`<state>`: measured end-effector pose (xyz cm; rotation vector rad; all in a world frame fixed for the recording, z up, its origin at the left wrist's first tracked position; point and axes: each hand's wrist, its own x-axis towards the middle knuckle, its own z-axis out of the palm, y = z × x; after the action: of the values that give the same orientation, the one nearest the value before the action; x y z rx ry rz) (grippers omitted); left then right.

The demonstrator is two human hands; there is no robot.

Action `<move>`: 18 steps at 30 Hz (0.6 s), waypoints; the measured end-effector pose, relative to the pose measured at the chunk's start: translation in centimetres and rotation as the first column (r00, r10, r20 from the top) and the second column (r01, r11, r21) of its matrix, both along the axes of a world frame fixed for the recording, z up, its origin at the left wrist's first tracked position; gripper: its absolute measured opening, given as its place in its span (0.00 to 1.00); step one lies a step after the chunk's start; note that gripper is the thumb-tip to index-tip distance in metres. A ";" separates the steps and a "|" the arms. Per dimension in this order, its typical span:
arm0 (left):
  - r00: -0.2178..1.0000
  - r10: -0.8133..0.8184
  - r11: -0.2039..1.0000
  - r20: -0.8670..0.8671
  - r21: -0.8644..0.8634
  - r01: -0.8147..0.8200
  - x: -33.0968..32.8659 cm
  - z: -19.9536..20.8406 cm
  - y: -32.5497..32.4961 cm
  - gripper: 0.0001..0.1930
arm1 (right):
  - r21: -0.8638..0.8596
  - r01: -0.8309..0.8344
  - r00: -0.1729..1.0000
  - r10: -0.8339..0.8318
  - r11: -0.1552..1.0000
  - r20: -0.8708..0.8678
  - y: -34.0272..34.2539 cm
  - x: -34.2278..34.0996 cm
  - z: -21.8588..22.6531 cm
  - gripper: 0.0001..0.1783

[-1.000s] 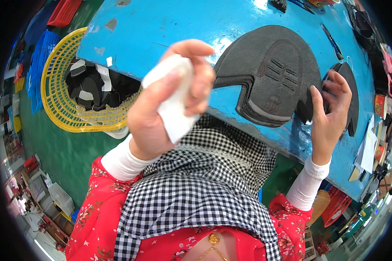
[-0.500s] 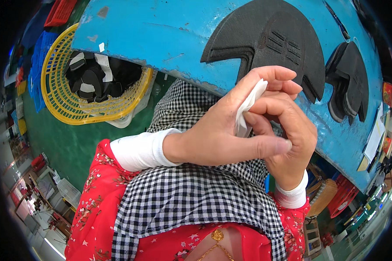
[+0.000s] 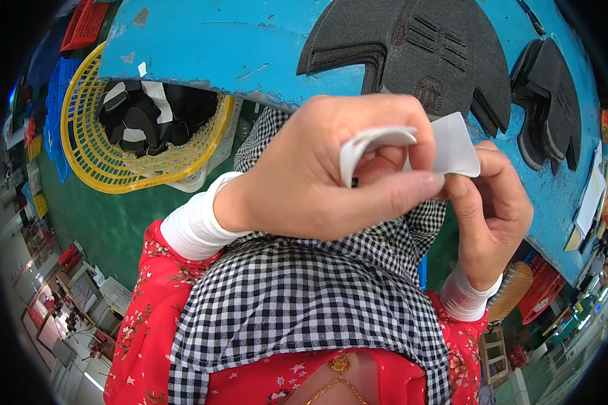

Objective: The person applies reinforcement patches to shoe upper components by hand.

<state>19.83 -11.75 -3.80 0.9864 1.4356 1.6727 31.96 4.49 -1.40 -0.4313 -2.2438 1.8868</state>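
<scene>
My left hand point(image 3: 304, 172) is curled around several thin white pieces point(image 3: 358, 152), bent into an arc against the palm; whether they are paper or cloth I cannot tell. Past its fingertips a flat white piece point(image 3: 456, 145) with rounded corners sticks out to the right. The thumb and forefinger of my right hand point(image 3: 493, 212) pinch that piece by its lower corner. Just beyond both hands lies a stack of black curved fabric panels point(image 3: 446, 50) with stitched lines. A smaller stack of similar black panels point(image 3: 550, 101) lies to its right.
The blue table point(image 3: 250, 50) has a worn front edge. A yellow basket point(image 3: 81, 165) with black and white pieces stands at the left, partly under the table. White papers point(image 3: 590, 196) lie at the right edge; a dark slim tool point(image 3: 532, 17) is at the far right.
My right hand has moved right and down, drawing the end of a white piece out flat. My left hand has turned and shifted left, its fingers curled round the bent white pieces.
</scene>
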 end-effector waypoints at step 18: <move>0.986 0.041 0.999 -0.162 0.016 -0.039 1.6 0.1 0.5 0.01 | 0.060 -0.075 0.997 0.077 0.995 -0.028 -0.3 0.8 0.7 0.05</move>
<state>21.40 -11.28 -3.67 1.1297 1.5607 1.6640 32.80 4.15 -0.72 -0.3109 -2.3204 1.8446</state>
